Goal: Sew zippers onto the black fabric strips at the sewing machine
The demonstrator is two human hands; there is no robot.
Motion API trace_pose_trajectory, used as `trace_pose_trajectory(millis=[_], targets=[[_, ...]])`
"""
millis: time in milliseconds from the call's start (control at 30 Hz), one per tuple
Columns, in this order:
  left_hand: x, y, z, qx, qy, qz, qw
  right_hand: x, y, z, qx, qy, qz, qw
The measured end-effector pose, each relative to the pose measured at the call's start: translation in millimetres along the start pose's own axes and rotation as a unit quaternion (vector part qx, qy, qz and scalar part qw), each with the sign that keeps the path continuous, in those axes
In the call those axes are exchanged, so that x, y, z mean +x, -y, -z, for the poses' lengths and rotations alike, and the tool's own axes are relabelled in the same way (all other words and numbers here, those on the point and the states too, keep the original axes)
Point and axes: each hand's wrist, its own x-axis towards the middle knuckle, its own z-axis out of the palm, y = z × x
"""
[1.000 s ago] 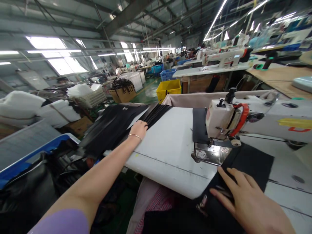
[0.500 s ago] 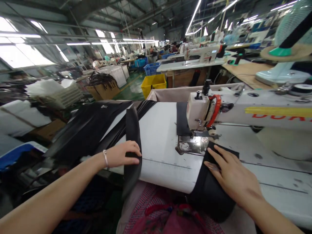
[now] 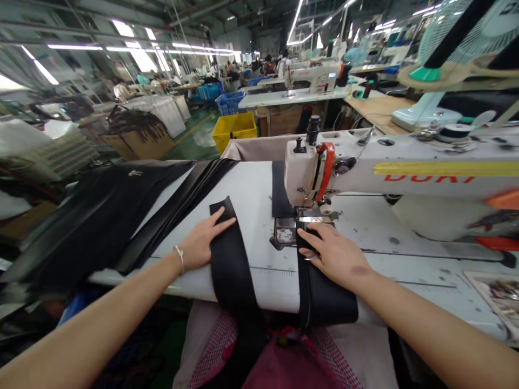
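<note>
My left hand (image 3: 203,237), a bracelet on its wrist, rests with two fingers spread over the upper end of a long black strip (image 3: 231,254). That strip hangs over the table's front edge onto my lap. My right hand (image 3: 336,254) lies with fingers stretched out on a folded black piece (image 3: 324,297), whose top end reaches the metal needle plate (image 3: 286,233). A small silvery item shows at its fingers, too small to name. Just above stands the head of the sewing machine (image 3: 302,173). Another black piece (image 3: 279,189) lies behind the needle area.
Stacked black strips (image 3: 182,210) and a larger black pile (image 3: 89,210) cover the table's left side. A yellow crate (image 3: 235,129) stands beyond the table. Thread cones and a fan (image 3: 450,48) are at the back right. A tray of small parts (image 3: 494,297) sits at right.
My right hand has brought the folded black piece left and up to the needle plate. My left hand's fingers have spread on the strip, which now lies flatter. The view has turned right.
</note>
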Motion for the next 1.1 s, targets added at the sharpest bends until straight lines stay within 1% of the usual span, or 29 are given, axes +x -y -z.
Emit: trace_pose_trajectory(millis=[67, 100, 133, 167, 200, 267, 333, 367, 400, 467, 567, 667, 767, 900, 1000, 1100], targets=[[29, 26, 3.5, -0.008, -0.018, 0.004, 1.0, 6, -7, 0, 0.006, 0.01, 0.027, 1.0], [42, 31, 3.1, -0.011, -0.021, -0.01, 1.0, 7, -10, 1, 0.009, 0.013, 0.035, 0.999], [53, 30, 1.3, -0.015, -0.023, -0.026, 0.999, 8, -12, 1, 0.013, 0.015, 0.04, 0.999], [62, 23, -1.8, -0.022, -0.025, -0.053, 0.998, 8, -14, 2, 0.02, 0.014, 0.04, 0.999], [71, 10, -6.0, -0.032, -0.026, -0.091, 0.995, 8, -15, 2, 0.028, 0.013, 0.038, 0.999], [83, -25, -16.4, -0.054, -0.019, -0.194, 0.979, 6, -16, 3, 0.046, 0.009, 0.029, 0.999], [92, -60, -27.5, -0.063, 0.01, -0.291, 0.955, 5, -15, 3, 0.059, 0.006, 0.02, 0.998], [96, -74, -32.5, -0.062, 0.027, -0.319, 0.945, 4, -15, 3, 0.063, 0.004, 0.016, 0.998], [98, -84, -36.8, -0.06, 0.04, -0.328, 0.942, 4, -15, 3, 0.067, 0.003, 0.013, 0.998], [102, -93, -43.0, -0.062, 0.052, -0.322, 0.943, 4, -16, 2, 0.072, 0.003, 0.007, 0.997], [102, -91, -46.0, -0.081, 0.053, -0.297, 0.95, 4, -15, 3, 0.075, 0.007, 0.003, 0.997], [100, -88, -42.7, -0.086, 0.061, -0.269, 0.957, 4, -14, 4, 0.075, 0.007, 0.002, 0.997], [99, -91, -37.5, -0.074, 0.07, -0.247, 0.964, 5, -13, 6, 0.07, 0.006, 0.001, 0.997], [101, -97, -35.4, -0.056, 0.068, -0.228, 0.97, 5, -13, 5, 0.063, 0.008, -0.001, 0.998], [100, -97, -36.6, -0.048, 0.065, -0.222, 0.972, 4, -11, 4, 0.057, 0.004, -0.001, 0.998], [97, -96, -36.6, -0.048, 0.074, -0.222, 0.971, 4, -9, 4, 0.051, 0.001, -0.002, 0.999]])
